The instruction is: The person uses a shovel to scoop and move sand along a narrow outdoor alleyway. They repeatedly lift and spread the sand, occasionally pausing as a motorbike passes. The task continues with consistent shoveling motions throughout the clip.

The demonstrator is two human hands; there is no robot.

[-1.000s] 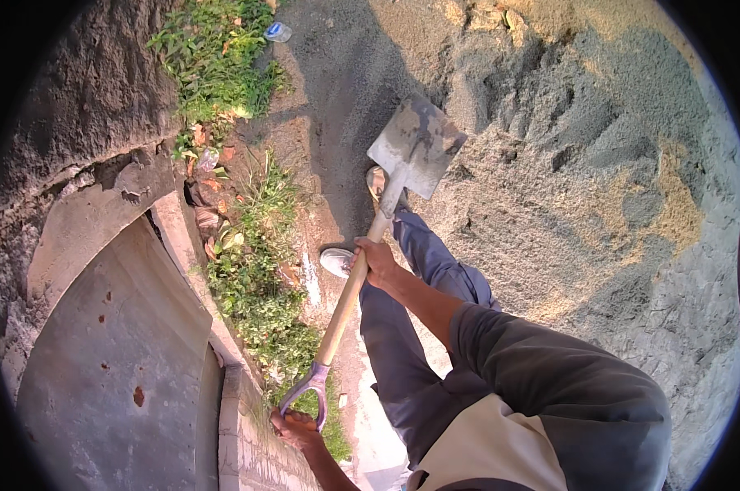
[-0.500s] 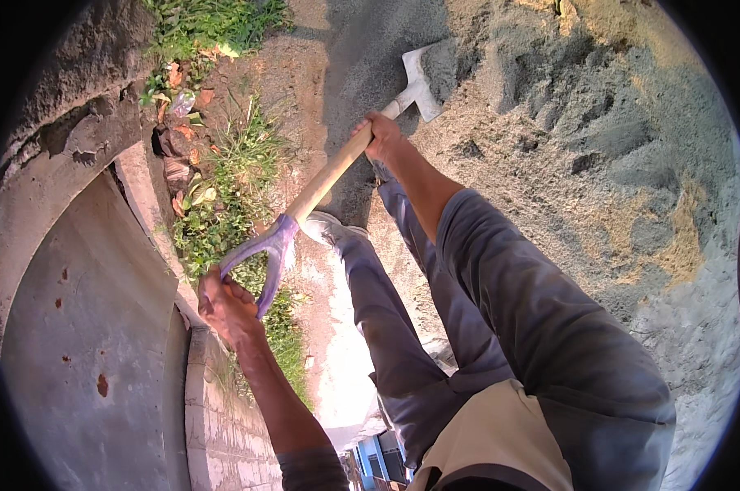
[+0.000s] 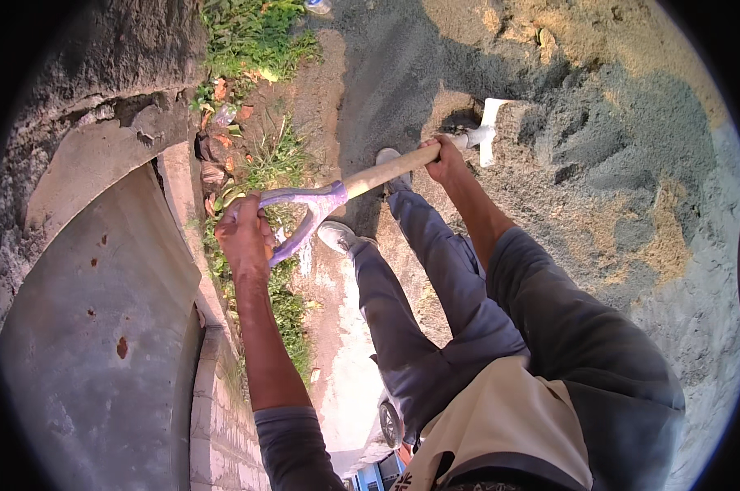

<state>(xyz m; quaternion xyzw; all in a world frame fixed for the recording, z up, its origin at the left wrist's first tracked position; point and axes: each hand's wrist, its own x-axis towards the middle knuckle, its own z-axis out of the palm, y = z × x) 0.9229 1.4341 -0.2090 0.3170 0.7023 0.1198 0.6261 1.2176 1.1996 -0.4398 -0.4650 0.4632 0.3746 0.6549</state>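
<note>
A shovel [image 3: 392, 168] with a wooden shaft and a purple D-shaped handle lies across the view in both my hands. My left hand [image 3: 245, 233] is wrapped round the end of the purple handle. Farther right, my right hand [image 3: 447, 159] is closed round the shaft just behind the metal socket. The pale blade [image 3: 489, 132] touches the near-left side of a grey heap of sand or mortar mix [image 3: 599, 155]; its lower edge may be sunk in, which I cannot tell. My two shoes stand on the ground below the shaft.
Left of me are a strip of grass [image 3: 276, 155] with dry leaves, a low block wall [image 3: 223, 409] and a large smooth grey panel [image 3: 100, 344]. A clear plastic bottle [image 3: 318, 6] lies at the far edge. A wheel [image 3: 390, 423] shows behind me.
The blade has moved right and nearer, into the edge of the heap. Both hands have shifted with the shovel, which now lies flatter across the view. One shoe is newly visible beside the shaft.
</note>
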